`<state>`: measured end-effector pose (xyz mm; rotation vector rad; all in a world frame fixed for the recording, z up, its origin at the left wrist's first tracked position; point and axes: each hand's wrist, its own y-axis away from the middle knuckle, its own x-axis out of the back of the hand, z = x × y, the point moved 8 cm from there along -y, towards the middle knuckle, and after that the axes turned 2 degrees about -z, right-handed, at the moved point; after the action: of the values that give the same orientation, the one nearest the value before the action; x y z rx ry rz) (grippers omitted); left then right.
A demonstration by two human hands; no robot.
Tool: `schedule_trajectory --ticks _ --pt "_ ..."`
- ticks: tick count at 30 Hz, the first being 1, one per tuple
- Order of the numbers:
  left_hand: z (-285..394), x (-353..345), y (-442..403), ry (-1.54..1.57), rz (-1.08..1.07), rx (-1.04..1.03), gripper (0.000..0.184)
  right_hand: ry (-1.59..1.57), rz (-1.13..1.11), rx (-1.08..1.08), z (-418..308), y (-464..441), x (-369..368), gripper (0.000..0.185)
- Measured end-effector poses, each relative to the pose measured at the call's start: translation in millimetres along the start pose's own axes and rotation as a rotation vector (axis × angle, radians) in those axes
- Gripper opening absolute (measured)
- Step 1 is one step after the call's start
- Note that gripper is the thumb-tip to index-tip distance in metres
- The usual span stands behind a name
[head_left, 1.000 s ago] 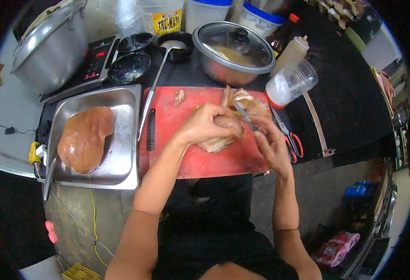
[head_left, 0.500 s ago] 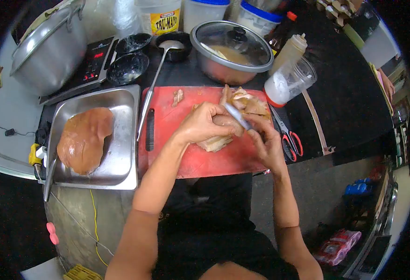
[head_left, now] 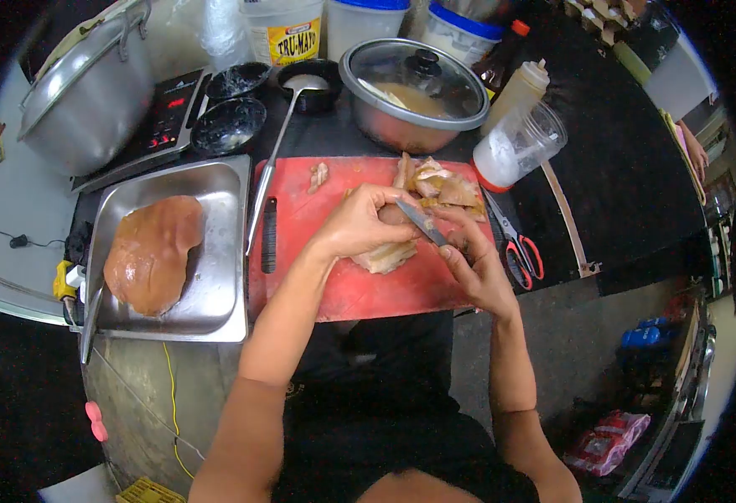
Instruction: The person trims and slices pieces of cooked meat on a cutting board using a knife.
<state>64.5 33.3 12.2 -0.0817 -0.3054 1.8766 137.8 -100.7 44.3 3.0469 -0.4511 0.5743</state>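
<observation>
My left hand [head_left: 358, 222] is closed around a piece of meat [head_left: 393, 215], raised over the red cutting board [head_left: 360, 298]. My right hand [head_left: 479, 267] grips a small knife [head_left: 421, 221], its blade pointing up and left against or just in front of the meat; contact is hard to tell. Below my left hand a pale chunk of meat [head_left: 386, 258] lies on the board. Several cut pieces [head_left: 445, 186] are heaped at the board's far right corner, and small scraps [head_left: 318, 176] sit near its far left. My fingers hide much of the held piece.
A steel tray [head_left: 217, 310] on the left holds a large meat slab [head_left: 152, 256]; tongs [head_left: 90, 323] lean over its edge. A ladle [head_left: 272, 163] lies between tray and board. Red-handled scissors [head_left: 520, 251] lie right. A lidded pot [head_left: 414, 92] and black bowls [head_left: 227, 126] stand behind.
The knife blade has turned and now shows its flat side, tip nearer my left fingers. My right hand has shifted slightly; my left keeps hold of the meat.
</observation>
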Motion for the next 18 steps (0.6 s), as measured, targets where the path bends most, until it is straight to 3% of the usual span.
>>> schedule_trajectory --ticks 2,6,10,18 --pt "0.8 -1.0 1.1 0.016 -0.004 0.015 0.025 -0.036 0.005 0.166 -12.9 -2.5 -6.1 0.038" --pt "-3.4 -5.0 0.7 0.182 -0.018 0.046 0.027 0.105 0.077 0.119 -1.8 -2.7 4.7 0.035" --pt "-8.4 -1.6 1.3 0.067 0.012 0.103 0.029 0.040 0.200 0.012 11.9 1.7 30.1 0.034" --pt "0.2 -1.9 -0.1 0.110 0.029 -0.002 0.030 -0.119 0.016 0.018 8.5 5.2 4.3 0.044"
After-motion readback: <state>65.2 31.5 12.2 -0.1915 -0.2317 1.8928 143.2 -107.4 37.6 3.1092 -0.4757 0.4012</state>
